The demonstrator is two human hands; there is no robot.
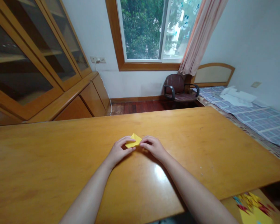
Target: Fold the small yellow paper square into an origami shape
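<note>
Folded yellow paper (pixel 135 142) over mid-worktop (pixel 67 161), L hand (pixel 120 150) gripping its left side, R hand (pixel 154 146) w/ fingers pinched on the right corner! Looks light, thin, prob. creases easily; best held lightly by edges, approx. at corners.

I count 2 hands (pixel 120 151), 1 held yellow paper (pixel 136 141), 1 table (pixel 60 155), 1 chair (pixel 175 83), 1 bed (pixel 249 114), 1 window (pixel 142 31), 1 curtain (pixel 203 37), 3 glass cabinet doors (pixel 40 40).
</note>
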